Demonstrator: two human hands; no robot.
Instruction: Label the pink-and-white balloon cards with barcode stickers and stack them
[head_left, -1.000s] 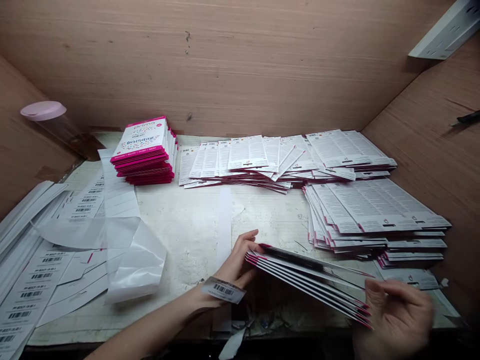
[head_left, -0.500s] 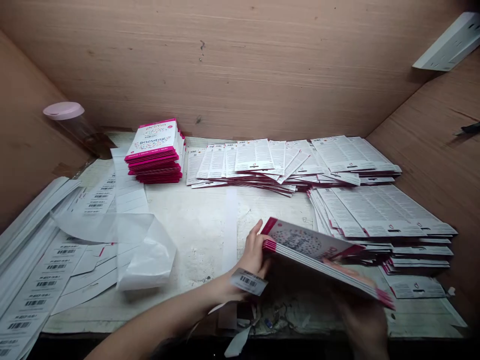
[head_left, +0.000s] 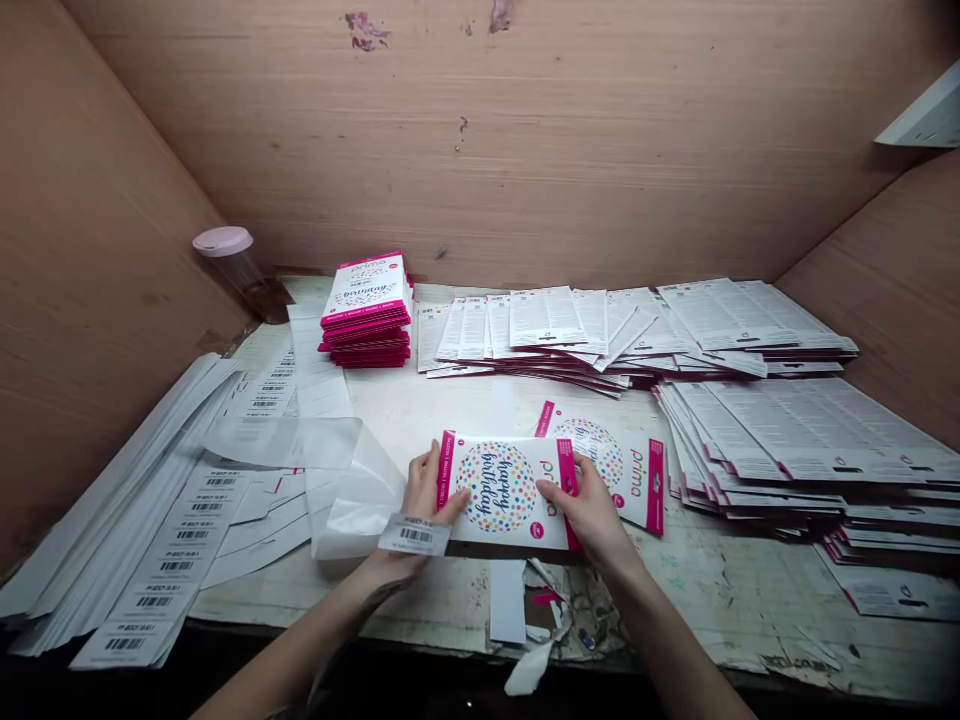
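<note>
Between my two hands I hold a white and pink "happy birthday" balloon packet [head_left: 498, 488], its printed front facing up and its text turned sideways. My left hand [head_left: 429, 492] grips the left edge, thumb on top. The right edge is pinched by my right hand [head_left: 589, 508], with the thumb on the front near the "prima" lettering. Whether more packets lie under the held one I cannot tell. A barcode label strip [head_left: 415, 535] is stuck around my left wrist. Just behind my right hand, a second birthday packet [head_left: 637, 470] lies face up on the table.
A neat stack of packets [head_left: 366, 310] stands at the back. Overlapping packets, backs up, lie along the rear [head_left: 551, 318] and right [head_left: 810, 425]. Barcode label sheets [head_left: 187, 535] and curled backing paper [head_left: 349, 500] cover the left. A pink-lidded bottle [head_left: 225, 242] leans in the corner. Paper scraps [head_left: 510, 600] lie in front.
The tilted bundle at the right has come apart: one packet now lies on the table. My hands have moved left and hold a packet flat, front up. The camera view has shifted left.
</note>
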